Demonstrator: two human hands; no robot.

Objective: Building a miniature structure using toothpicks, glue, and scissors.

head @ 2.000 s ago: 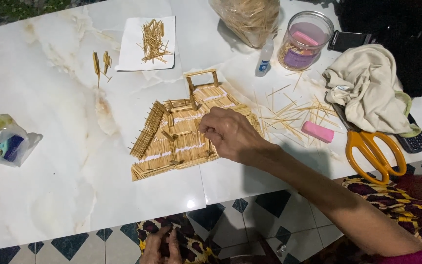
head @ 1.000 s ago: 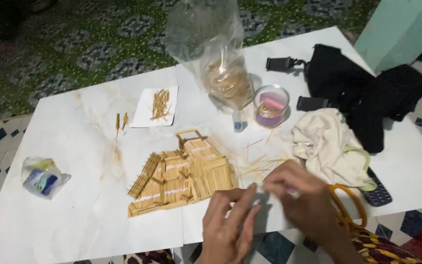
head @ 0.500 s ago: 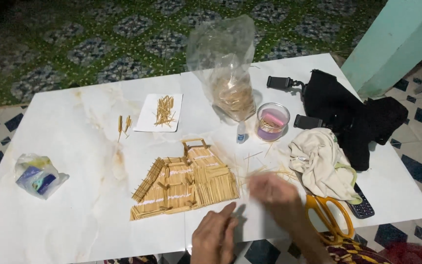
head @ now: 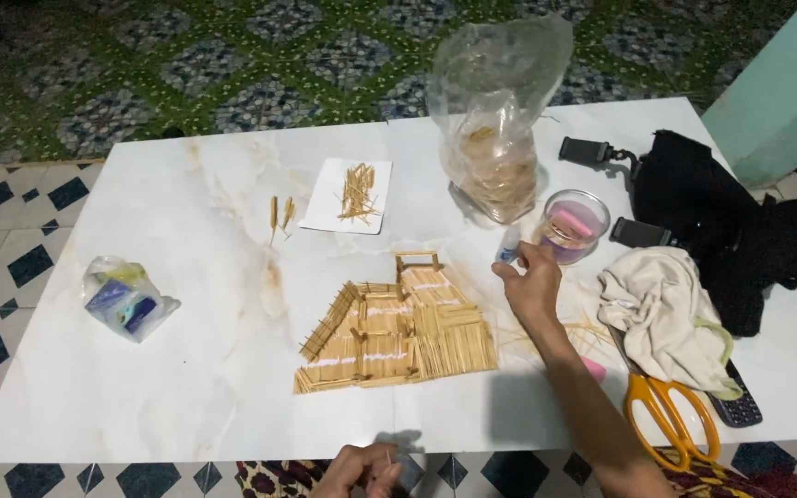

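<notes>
Right hand (head: 529, 281), at centre right, pinches the small glue bottle (head: 508, 245) beside the stick house (head: 397, 323); left hand (head: 359, 470) grasps a thin stick; lift the bottle straight, avoiding the jar (head: 573, 226).

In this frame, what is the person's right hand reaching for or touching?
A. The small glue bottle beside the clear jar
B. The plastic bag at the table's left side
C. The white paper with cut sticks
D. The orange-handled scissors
A: the right hand has its fingertips at the small glue bottle, which stands next to the clear jar; the orange-handled scissors lie apart, untouched.
</notes>
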